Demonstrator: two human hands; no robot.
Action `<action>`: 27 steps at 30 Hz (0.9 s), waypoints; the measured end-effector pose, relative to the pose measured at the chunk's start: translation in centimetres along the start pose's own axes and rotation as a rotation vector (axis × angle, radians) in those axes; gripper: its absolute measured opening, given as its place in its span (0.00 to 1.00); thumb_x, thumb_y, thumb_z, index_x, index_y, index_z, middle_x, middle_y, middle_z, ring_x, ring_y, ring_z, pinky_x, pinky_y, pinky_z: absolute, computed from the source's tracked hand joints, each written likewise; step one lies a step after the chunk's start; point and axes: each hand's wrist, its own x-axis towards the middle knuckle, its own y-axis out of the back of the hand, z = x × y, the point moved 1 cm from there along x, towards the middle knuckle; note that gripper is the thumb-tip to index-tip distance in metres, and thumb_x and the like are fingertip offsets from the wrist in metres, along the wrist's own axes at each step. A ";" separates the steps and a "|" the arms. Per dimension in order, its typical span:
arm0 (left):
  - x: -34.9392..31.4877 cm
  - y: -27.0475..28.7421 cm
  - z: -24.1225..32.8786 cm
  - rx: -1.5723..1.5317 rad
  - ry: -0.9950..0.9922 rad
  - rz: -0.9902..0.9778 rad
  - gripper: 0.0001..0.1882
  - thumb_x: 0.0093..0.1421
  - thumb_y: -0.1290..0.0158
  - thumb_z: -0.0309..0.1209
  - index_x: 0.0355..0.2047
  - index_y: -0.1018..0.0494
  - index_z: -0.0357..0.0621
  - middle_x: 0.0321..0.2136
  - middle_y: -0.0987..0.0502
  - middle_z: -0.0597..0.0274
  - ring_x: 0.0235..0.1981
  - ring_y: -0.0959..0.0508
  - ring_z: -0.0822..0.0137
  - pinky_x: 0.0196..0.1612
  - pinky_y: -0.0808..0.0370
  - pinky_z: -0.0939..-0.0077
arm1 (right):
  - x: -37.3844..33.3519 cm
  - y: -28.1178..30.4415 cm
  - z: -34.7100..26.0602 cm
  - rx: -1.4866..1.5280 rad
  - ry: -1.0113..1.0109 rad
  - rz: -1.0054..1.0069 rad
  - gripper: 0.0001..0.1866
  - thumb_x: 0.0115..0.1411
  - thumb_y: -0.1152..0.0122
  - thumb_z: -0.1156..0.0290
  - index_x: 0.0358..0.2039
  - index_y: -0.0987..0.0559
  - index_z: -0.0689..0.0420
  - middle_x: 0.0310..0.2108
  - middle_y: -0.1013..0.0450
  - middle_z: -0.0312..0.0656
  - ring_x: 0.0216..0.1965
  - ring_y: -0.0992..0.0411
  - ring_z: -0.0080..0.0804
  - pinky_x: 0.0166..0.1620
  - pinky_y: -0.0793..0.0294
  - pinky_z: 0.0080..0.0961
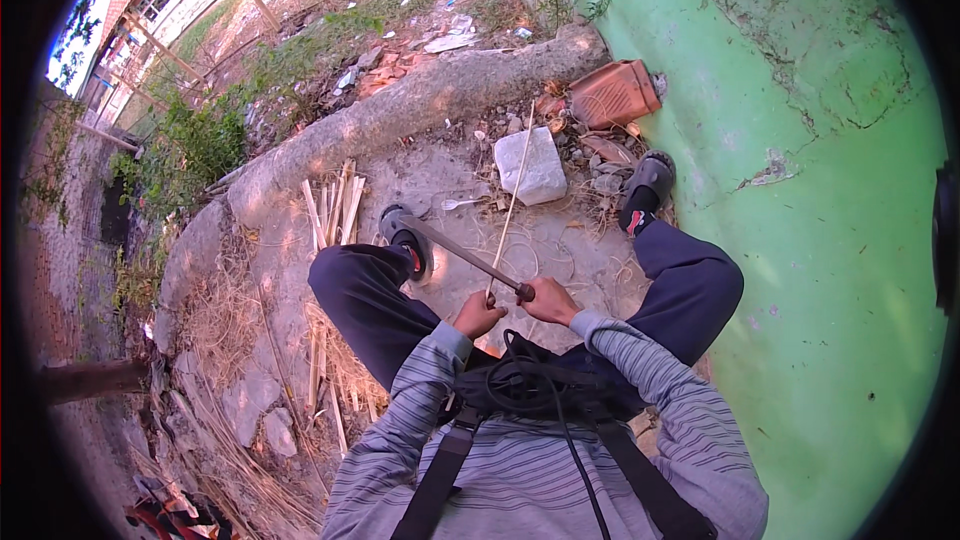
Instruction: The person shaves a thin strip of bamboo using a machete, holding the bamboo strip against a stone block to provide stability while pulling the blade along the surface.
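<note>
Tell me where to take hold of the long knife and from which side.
Probably best by the brown handle, from the person's right, where the right hand grips it. The blade slants forward and left, crossing the pale strip in the left hand, so coming from that side looks less safe.
</note>
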 end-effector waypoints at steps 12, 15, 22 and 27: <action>0.1 -0.2 -0.8 0.095 0.020 0.053 0.23 0.50 0.33 0.36 0.17 0.39 0.43 0.15 0.35 0.61 0.20 0.36 0.67 0.24 0.36 0.60 | 1.2 -1.9 1.4 0.031 -0.056 0.039 0.10 0.50 0.38 0.67 0.25 0.18 0.61 0.23 0.22 0.55 0.29 0.20 0.52 0.35 0.24 0.43; 0.0 -0.3 -1.9 0.081 0.035 0.046 0.24 0.51 0.32 0.36 0.17 0.39 0.43 0.15 0.35 0.61 0.20 0.36 0.67 0.24 0.36 0.60 | 0.3 -2.0 0.9 -0.006 0.014 0.034 0.11 0.50 0.38 0.66 0.24 0.19 0.62 0.23 0.23 0.57 0.29 0.21 0.57 0.35 0.25 0.45; -0.5 0.0 -0.2 0.086 0.022 0.018 0.25 0.51 0.33 0.36 0.16 0.41 0.42 0.14 0.36 0.60 0.18 0.37 0.67 0.23 0.37 0.59 | 1.6 -2.3 1.7 0.004 -0.060 0.106 0.11 0.53 0.40 0.64 0.27 0.17 0.58 0.27 0.22 0.59 0.34 0.22 0.63 0.40 0.23 0.53; -1.2 -0.3 -0.6 0.167 0.002 0.028 0.25 0.52 0.33 0.35 0.15 0.41 0.42 0.14 0.36 0.57 0.18 0.35 0.65 0.24 0.35 0.58 | 2.0 -2.4 2.3 -0.064 -0.112 0.143 0.12 0.51 0.37 0.64 0.25 0.19 0.60 0.23 0.23 0.56 0.30 0.22 0.59 0.36 0.24 0.48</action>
